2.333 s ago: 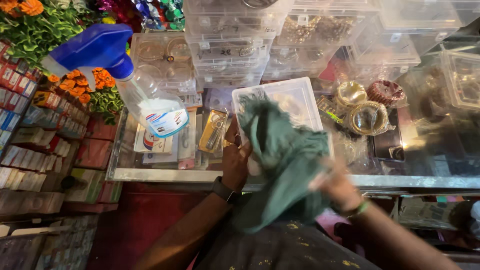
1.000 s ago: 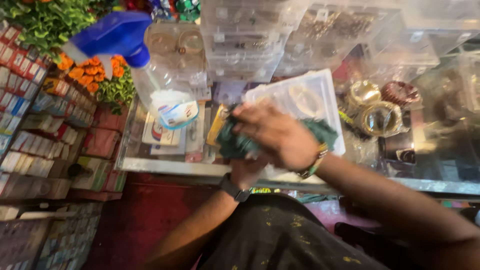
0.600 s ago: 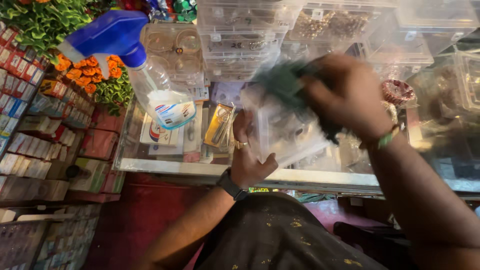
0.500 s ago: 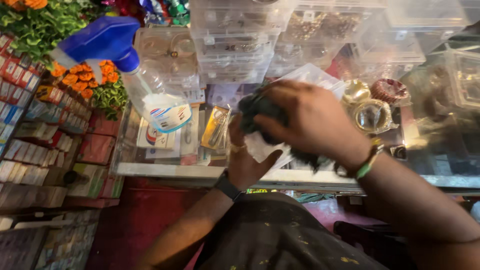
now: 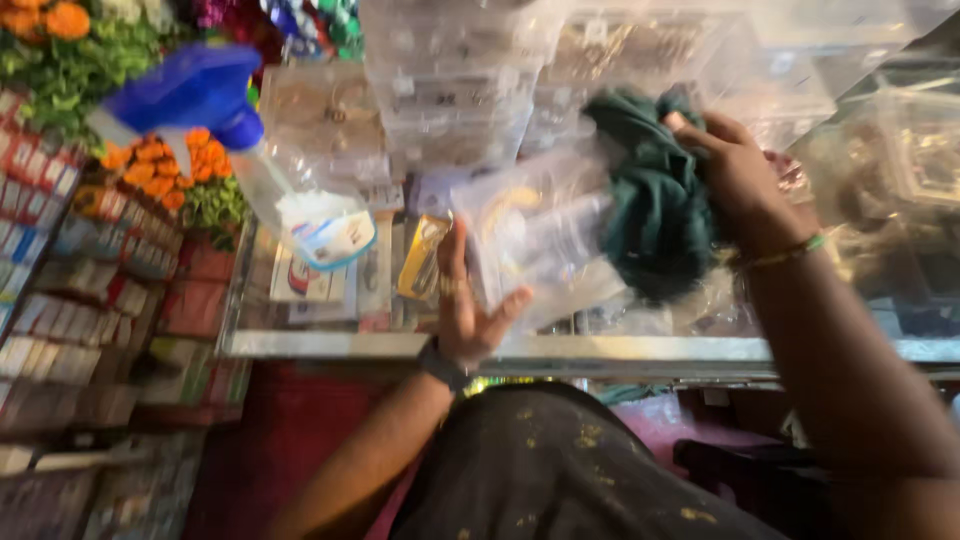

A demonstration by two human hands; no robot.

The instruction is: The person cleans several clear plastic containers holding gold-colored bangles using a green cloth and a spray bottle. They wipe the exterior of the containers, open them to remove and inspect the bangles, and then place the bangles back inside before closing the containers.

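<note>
Since half a second ago the right hand has swung up and to the right, carrying the dark green cloth off the face of the clear plastic box, so the cloth now hangs at the box's upper right edge rather than covering it. That grip is clenched on the bunched cloth, fingers curled over its top, the loose end drooping below the wrist with its green bangle. The box sits tilted just above the bench, its long axis running from lower left to upper right, and the left hand props it from beneath with palm open and fingers spread against its lower side, a supporting hold rather than a closed one. So the cloth lies to the right of the box, and the right hand is the nearer to it; the left is the nearer to the box. Left of them a spray bottle with a blue trigger head stands on the glass, with orange flowers beyond. Stacked clear containers rise behind; motion blur hides their contents.
</note>
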